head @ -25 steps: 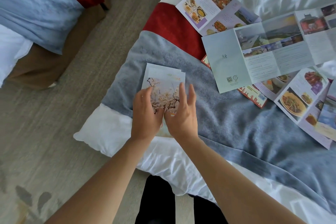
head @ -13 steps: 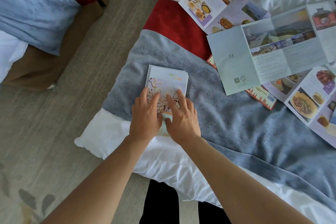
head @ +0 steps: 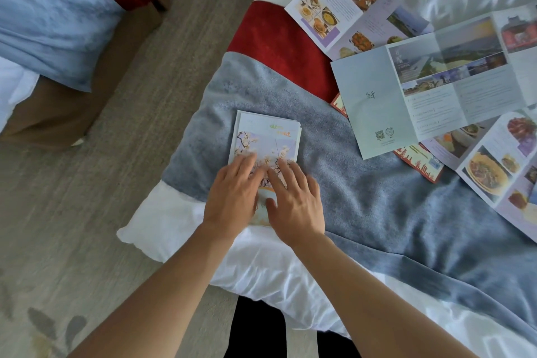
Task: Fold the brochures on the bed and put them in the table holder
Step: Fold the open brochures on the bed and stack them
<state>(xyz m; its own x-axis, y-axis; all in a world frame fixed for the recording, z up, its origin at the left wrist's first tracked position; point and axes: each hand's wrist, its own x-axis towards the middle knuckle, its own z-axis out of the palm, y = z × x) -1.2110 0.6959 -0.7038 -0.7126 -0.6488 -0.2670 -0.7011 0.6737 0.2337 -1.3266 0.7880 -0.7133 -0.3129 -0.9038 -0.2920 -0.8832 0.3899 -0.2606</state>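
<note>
Grey fleece blanket on the bed carries one folded blossom-print paper brochure — left hand and right hand press it flat, fingers straight, gripping nothing. Several open brochures lie far right, unfolded; no holder is visible.

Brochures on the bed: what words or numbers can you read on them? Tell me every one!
Folded blossom brochure: orange and green title, too blurred to read.
Open pale blue brochure: small handwritten mark, a QR code and a round stamp, none readable.
Its photo panels: text lines too small to read.
Open food brochure: purple label with white characters, too blurred.
Red brochure: only pictures show.
No numbers can be read anywhere.
</note>
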